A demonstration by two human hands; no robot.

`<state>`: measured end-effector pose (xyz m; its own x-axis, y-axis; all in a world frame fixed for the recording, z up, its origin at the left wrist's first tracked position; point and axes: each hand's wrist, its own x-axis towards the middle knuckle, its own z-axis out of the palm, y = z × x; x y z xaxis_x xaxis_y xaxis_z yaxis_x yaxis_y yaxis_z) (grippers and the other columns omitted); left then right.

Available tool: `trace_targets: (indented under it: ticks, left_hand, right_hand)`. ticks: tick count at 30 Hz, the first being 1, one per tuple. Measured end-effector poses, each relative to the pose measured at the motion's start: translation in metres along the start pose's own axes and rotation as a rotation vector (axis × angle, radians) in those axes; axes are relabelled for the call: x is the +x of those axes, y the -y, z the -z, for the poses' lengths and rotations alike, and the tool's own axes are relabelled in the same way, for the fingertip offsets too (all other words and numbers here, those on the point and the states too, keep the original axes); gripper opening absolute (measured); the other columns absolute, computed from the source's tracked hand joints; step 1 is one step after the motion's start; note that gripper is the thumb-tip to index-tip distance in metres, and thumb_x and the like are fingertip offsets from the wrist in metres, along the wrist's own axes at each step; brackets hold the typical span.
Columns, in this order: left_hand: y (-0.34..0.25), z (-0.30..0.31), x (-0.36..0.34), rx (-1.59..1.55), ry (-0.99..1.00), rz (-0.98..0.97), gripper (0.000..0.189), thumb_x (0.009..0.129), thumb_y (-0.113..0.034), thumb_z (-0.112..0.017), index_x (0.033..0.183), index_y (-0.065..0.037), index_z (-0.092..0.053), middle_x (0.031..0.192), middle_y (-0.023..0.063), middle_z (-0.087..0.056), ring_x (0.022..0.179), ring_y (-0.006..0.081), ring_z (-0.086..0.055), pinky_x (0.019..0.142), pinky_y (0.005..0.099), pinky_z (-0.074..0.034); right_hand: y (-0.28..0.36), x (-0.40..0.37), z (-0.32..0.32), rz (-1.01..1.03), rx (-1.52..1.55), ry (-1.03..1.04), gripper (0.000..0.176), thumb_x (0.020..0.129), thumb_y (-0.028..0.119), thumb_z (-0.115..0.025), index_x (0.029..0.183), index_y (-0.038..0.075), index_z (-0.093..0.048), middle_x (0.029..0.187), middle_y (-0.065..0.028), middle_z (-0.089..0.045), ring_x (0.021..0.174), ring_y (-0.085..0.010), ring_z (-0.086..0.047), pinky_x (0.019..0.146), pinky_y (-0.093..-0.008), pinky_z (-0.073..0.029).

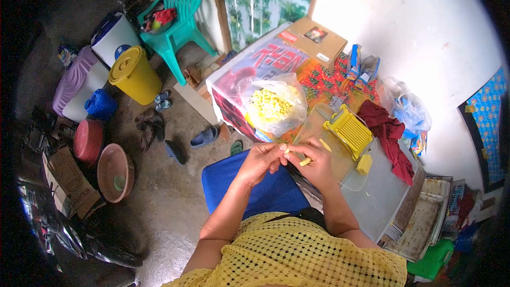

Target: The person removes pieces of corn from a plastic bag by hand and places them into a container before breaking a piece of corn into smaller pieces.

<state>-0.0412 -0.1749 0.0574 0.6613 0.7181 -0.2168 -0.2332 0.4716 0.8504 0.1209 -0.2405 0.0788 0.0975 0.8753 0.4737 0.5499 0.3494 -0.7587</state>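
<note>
Holds left hand (263, 160) and right hand (312, 162) together, fingertips meeting over a flat blue surface (249, 187) beside the table (380, 204). Pinches a small pale-yellow piece (287, 151) between fingertips of both. Grips in right hand, too, a yellow stick (305, 161); shows another yellow end above the knuckles. Cannot tell whether same stick or a second.

Just beyond hands: open clear plastic bag (246, 91), heaped with small yellow chunks (271, 104), on a printed sheet (232, 74) at the table's far end. Near the bag, toward the wall: translucent board (317, 119). On the board: yellow slicer (348, 133) with parallel bars; just below, near the rim, a yellow block (364, 165). Next to slicer: crumpled dark-red cloth (390, 141). Farther along: small blue boxes (354, 61), brown cardboard box (324, 40) toward the corner.

On the floor, at picture left: scattered sandals (204, 136), wide basin (112, 167), lidded yellow bucket (135, 79), then a green chair (175, 34) near the wall.
</note>
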Motion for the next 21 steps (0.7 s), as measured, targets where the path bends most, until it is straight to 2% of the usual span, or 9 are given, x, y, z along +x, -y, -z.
trace_targets:
  ticks: [4, 11, 16, 19, 21]
  left_hand:
    - [0.008, 0.0, 0.003, 0.173, -0.042, -0.071, 0.023, 0.086, -0.026, -0.067, 0.086, -0.003, -0.067, 0.068, 0.0014, -0.06, 0.05, 0.0036, -0.042, 0.044, 0.0192, -0.032]
    - [0.009, 0.006, 0.001, 0.209, -0.024, -0.062, 0.021, 0.087, -0.024, -0.066, 0.086, -0.004, -0.068, 0.067, 0.0, -0.059, 0.05, 0.0032, -0.042, 0.044, 0.0189, -0.032]
    - [0.005, 0.003, -0.001, 0.208, -0.016, -0.069, 0.027, 0.09, -0.028, -0.061, 0.082, -0.004, -0.067, 0.064, 0.0004, -0.057, 0.051, 0.0039, -0.042, 0.044, 0.0199, -0.033]
    - [0.017, 0.015, 0.007, 0.147, -0.02, -0.095, 0.033, 0.094, -0.034, -0.054, 0.091, -0.003, -0.065, 0.066, 0.0018, -0.058, 0.049, 0.0068, -0.044, 0.044, 0.0221, -0.035]
    - [0.024, 0.022, 0.015, -0.099, -0.066, -0.077, 0.037, 0.096, -0.039, -0.048, 0.1, -0.004, -0.06, 0.071, 0.0035, -0.059, 0.053, 0.0096, -0.049, 0.048, 0.0243, -0.039]
  right_hand:
    - [-0.003, -0.001, -0.003, -0.01, -0.012, -0.009, 0.025, 0.074, 0.008, -0.075, 0.098, 0.007, -0.068, 0.084, -0.0083, -0.061, 0.074, -0.0198, -0.061, 0.064, -0.0289, -0.048]
    - [0.002, 0.001, 0.004, -0.059, 0.01, 0.133, 0.029, 0.077, 0.013, -0.073, 0.105, 0.007, -0.067, 0.087, -0.0088, -0.06, 0.079, -0.0209, -0.059, 0.07, -0.0308, -0.047]
    - [-0.005, 0.001, 0.001, -0.051, 0.037, 0.136, 0.024, 0.079, 0.012, -0.07, 0.101, 0.006, -0.067, 0.083, -0.0092, -0.059, 0.077, -0.0216, -0.059, 0.069, -0.0313, -0.047]
    - [-0.013, 0.011, -0.006, -0.151, 0.107, 0.104, 0.021, 0.079, 0.01, -0.068, 0.099, 0.005, -0.066, 0.081, -0.0102, -0.059, 0.075, -0.0225, -0.059, 0.068, -0.0319, -0.047]
    - [-0.032, 0.025, -0.018, -0.163, 0.114, 0.06, 0.022, 0.078, 0.008, -0.067, 0.1, 0.005, -0.066, 0.081, -0.0113, -0.059, 0.074, -0.0233, -0.059, 0.067, -0.0322, -0.047]
